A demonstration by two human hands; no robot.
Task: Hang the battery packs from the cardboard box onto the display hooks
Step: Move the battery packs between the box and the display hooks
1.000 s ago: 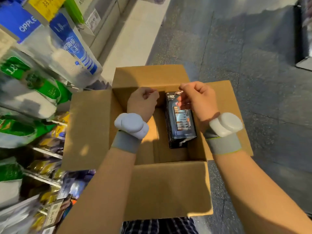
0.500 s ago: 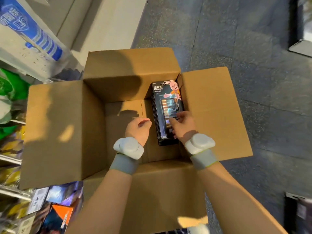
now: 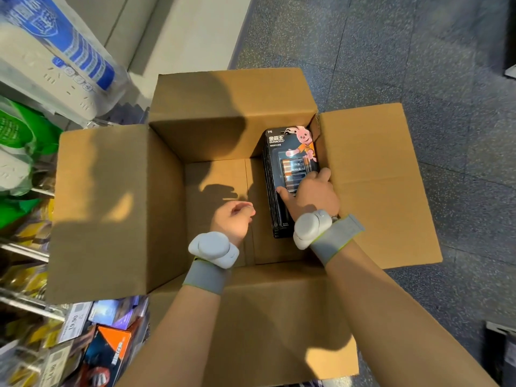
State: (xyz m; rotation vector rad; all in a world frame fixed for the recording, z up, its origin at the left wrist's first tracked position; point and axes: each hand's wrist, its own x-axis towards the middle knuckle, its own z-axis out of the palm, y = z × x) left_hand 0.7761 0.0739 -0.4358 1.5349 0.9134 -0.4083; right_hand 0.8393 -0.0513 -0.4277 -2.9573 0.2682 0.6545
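Head view: right hand [image 3: 310, 194] lies on stacked battery packs [image 3: 290, 152] inside the cardboard box [image 3: 111, 205], against its right wall, grip unclear; left hand [image 3: 233, 219] clenched, empty. Fingers [image 3: 324, 172] squeezed beside that wall might snag several thin packs, spilling them.

Top battery pack [image 3: 291, 152]: lower half is lying hidden under the right hand [image 3: 310, 194].
Stack beneath [image 3: 269, 208]: only edges are showing.
Right fingers [image 3: 324, 173]: tips are curling out of sight against the cardboard box [image 3: 377, 191] wall.
Shelf goods [image 3: 25, 163], left of the box: are blurring and running off-frame.
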